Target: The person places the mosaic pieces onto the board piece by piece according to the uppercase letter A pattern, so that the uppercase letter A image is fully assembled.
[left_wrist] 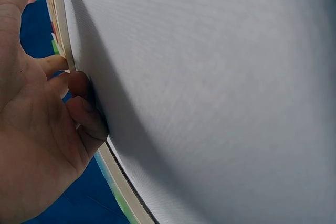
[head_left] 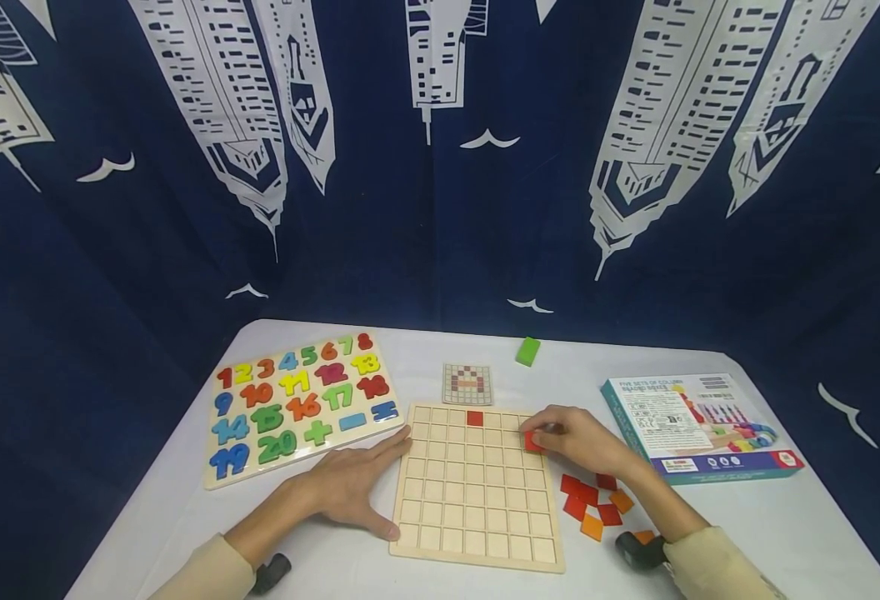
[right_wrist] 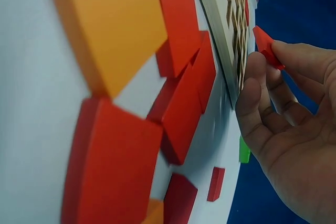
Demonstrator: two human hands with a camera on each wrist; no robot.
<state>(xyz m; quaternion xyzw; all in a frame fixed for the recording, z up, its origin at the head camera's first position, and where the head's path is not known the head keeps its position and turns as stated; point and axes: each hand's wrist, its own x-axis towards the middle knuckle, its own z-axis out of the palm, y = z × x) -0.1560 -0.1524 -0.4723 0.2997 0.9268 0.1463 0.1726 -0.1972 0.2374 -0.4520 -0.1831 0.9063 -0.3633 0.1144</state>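
Observation:
A wooden grid board [head_left: 470, 500] lies on the white table, with one red tile [head_left: 474, 418] set in its top row. My right hand [head_left: 578, 437] is over the board's upper right edge and pinches a red square tile [right_wrist: 266, 47] between thumb and fingers. Along the board's left side rests my left hand [head_left: 350, 487], thumb and fingers spread against the edge. In the left wrist view the left hand's [left_wrist: 42, 114] smaller fingers bend loosely, holding nothing. Loose red tiles [head_left: 579, 490] and orange tiles [head_left: 592, 527] lie right of the board, below my right hand.
A pattern card [head_left: 467, 384] lies just beyond the board. To the left is a number puzzle board [head_left: 342, 421], with a boxed bead set [head_left: 702, 425] on the right. A green block [head_left: 527, 352] sits near the table's far edge. A dark blue curtain [head_left: 440, 233] hangs behind.

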